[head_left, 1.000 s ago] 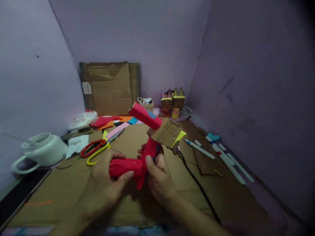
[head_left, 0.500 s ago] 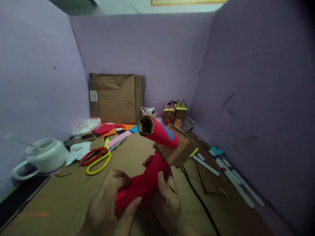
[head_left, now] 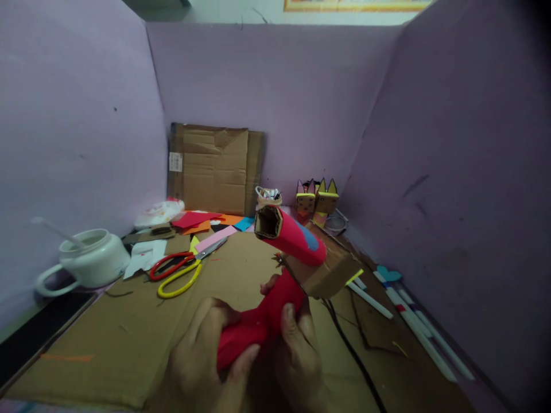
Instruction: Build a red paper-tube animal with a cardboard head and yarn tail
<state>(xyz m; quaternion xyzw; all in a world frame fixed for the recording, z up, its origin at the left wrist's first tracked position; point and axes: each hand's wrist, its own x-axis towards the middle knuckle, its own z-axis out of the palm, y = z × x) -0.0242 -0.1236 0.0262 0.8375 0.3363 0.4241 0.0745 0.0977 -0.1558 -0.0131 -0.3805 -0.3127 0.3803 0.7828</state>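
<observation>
Between my two hands is a cardboard craft figure (head_left: pixel 271 312), its lower part covered in red paper. A bare cardboard box piece (head_left: pixel 333 267) tops it, and from this a red paper-covered tube (head_left: pixel 297 238) with a blue patch sticks out toward the upper left, its hollow cardboard end showing. My left hand (head_left: pixel 209 355) wraps round the lower left red piece, thumb in front. On the upright red part, my right hand (head_left: pixel 299 350) grips with the thumb in front and fingers behind. Part of the figure's underside is hidden by the hands.
Scissors (head_left: pixel 176 272) with red and yellow handles lie left, near a white pot (head_left: pixel 94 261). Coloured paper (head_left: pixel 196 219) lies behind. Cardboard sheets (head_left: pixel 215 172) lean on the back wall beside small cardboard cat figures (head_left: pixel 316 201). A black cable (head_left: pixel 355 355) and white sticks (head_left: pixel 422 332) lie right.
The whole view has shifted, so most things appear slightly farther right. Both hands keep their hold on the craft figure, which has hardly turned.
</observation>
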